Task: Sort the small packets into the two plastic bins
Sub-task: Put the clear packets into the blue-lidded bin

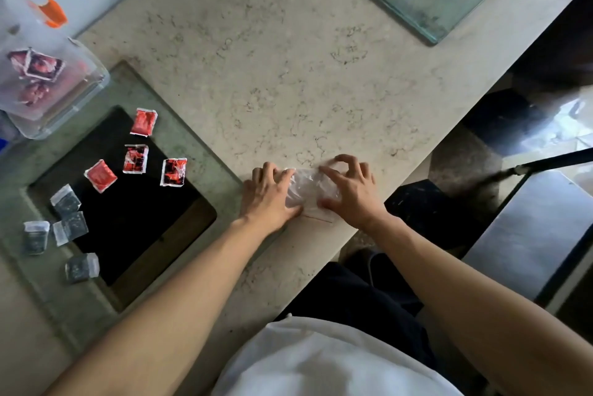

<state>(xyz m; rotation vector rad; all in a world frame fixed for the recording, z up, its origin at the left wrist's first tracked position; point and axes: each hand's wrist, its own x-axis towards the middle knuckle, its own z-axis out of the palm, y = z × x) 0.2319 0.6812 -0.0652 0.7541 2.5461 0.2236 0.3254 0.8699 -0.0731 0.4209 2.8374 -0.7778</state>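
Both my hands rest on a clear plastic zip bag lying flat on the marble table near its front edge. My left hand presses its left side, my right hand pinches its right side. Several red packets lie on the glass inset at left. Several grey packets lie below them. A clear plastic bin at far left holds a few red packets.
The marble table has a glass inset at left and another at the top. An orange clip sits on a lid at upper left. The table edge runs diagonally at right, with dark floor beyond.
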